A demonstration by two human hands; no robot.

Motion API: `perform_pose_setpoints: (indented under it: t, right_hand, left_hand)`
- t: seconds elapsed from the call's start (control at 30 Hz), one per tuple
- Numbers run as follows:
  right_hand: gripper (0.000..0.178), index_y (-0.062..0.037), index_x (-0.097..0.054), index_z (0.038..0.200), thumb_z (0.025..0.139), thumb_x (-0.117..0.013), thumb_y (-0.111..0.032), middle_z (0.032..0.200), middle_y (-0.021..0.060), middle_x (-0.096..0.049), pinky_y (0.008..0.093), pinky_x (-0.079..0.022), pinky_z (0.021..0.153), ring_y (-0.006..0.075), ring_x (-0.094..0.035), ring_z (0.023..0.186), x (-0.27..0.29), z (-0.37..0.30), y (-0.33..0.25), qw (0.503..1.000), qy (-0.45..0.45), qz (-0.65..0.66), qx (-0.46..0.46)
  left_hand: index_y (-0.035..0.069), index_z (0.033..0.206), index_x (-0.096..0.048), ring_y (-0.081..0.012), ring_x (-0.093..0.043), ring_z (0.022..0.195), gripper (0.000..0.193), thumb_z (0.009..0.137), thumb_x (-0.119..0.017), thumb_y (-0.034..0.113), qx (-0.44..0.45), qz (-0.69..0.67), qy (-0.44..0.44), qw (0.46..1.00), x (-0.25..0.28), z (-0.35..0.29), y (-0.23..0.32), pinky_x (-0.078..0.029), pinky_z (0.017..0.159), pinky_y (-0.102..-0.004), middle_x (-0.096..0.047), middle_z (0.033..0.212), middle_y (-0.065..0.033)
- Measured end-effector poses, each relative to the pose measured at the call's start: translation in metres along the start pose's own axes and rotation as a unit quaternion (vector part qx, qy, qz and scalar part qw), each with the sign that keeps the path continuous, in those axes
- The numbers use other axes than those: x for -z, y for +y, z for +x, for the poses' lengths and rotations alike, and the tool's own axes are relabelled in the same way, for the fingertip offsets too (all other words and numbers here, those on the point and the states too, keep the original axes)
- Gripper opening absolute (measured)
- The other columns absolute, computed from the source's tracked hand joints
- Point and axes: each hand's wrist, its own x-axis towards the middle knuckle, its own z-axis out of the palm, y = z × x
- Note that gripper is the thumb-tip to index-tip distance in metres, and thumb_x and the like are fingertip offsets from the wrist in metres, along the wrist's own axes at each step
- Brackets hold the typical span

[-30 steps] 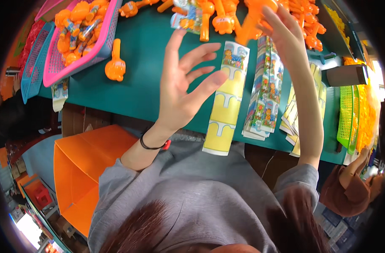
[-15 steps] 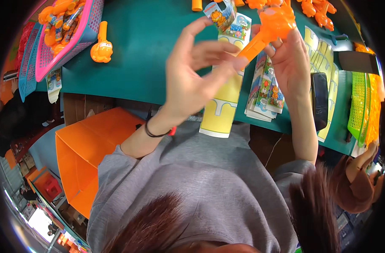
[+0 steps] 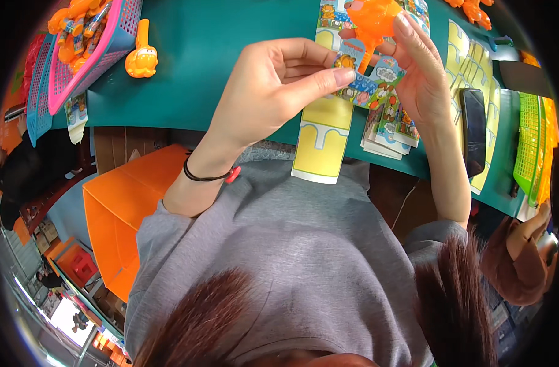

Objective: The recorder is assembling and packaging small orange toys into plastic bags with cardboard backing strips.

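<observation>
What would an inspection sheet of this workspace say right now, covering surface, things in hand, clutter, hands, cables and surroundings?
Surface: green table; a yellow strip overhangs its near edge.
Things in hand: orange figure, handle toward the person; printed sticker at the handle's end, contact unclear.
Clutter: dark phone on yellow strips; loose orange figure at left; pink-rimmed basket, filled.
Hands: left hand pinches the sticker; right hand holds the figure.
Cables: thin pale strand below the table; cannot tell whether it is a cable.
Surroundings: orange bin at left; another person's arm at right.
</observation>
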Motion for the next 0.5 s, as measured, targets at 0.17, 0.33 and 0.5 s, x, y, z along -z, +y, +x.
perform_pose_setpoints:
  t: [0.17, 0.33, 0.5]
  right_hand:
    - [0.045, 0.0008, -0.051, 0.133, 0.095, -0.062, -0.019, 0.121, 0.0101, -0.065, 0.0245, -0.053, 0.084, 0.0146, -0.066, 0.098, -0.002, 0.038, 0.039, 0.829, -0.355, 0.383, 0.199]
    - [0.041, -0.0015, -0.052, 0.133, 0.096, -0.06, -0.018, 0.122, 0.0107, -0.064, 0.0251, -0.053, 0.087, 0.0144, -0.066, 0.102, -0.024, -0.001, -0.008, 0.994, -0.007, 0.102, -0.027]
    - [0.042, -0.0012, -0.051, 0.133, 0.096, -0.059, -0.018, 0.121, 0.0112, -0.064, 0.0255, -0.054, 0.085, 0.0153, -0.066, 0.1, -0.025, -0.002, -0.008, 0.994, 0.007, 0.106, -0.034]
  left_hand:
    - [-0.005, 0.104, -0.067, -0.0121, -0.065, 0.092, 0.021, 0.09, -0.068, 0.011, 0.001, -0.002, -0.008, 1.0, 0.003, 0.004, -0.002, -0.049, 0.087, -0.0259, -0.071, 0.098, -0.01]
    - [-0.005, 0.104, -0.067, -0.0117, -0.066, 0.091, 0.023, 0.089, -0.069, 0.013, 0.003, -0.004, 0.0, 1.0, 0.001, 0.003, -0.002, -0.05, 0.085, -0.0253, -0.071, 0.096, -0.0101]
    - [-0.007, 0.097, -0.067, -0.0109, -0.068, 0.082, 0.02, 0.087, -0.073, 0.009, -0.012, -0.04, 0.017, 0.999, -0.001, 0.004, -0.003, -0.055, 0.076, -0.0235, -0.071, 0.089, -0.0094]
